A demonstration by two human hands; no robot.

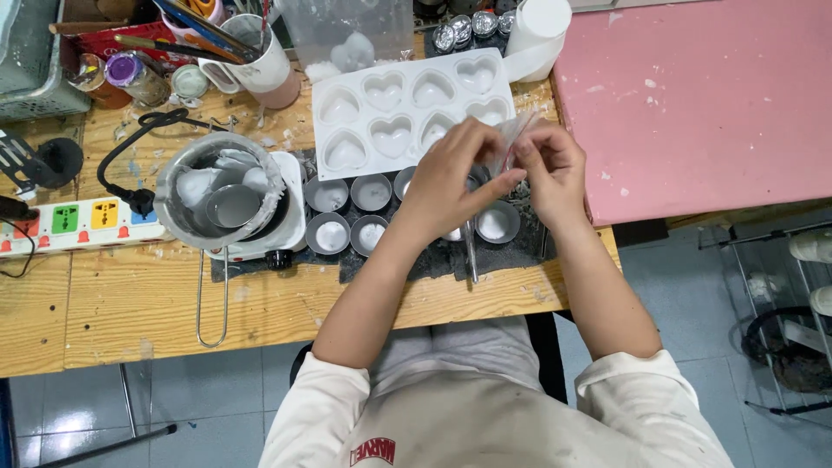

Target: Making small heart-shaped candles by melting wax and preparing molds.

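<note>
My left hand (451, 178) and my right hand (548, 169) meet above the dark mat, both pinching a small clear plastic bag (511, 140). Below them stand several small round metal cups (349, 214) holding white wax; some are hidden under my hands. Just behind the hands lies a white mould with heart-shaped cavities (407, 108). A thin metal rod (471, 253) lies on the mat near my left wrist.
A metal pot (218, 192) with white wax lumps and a small tin sits on a white hotplate at left. A power strip (74, 224), jars, a mug of tools (260, 56), a paper roll (536, 35) and a pink board (702, 95) surround the wooden table (130, 303).
</note>
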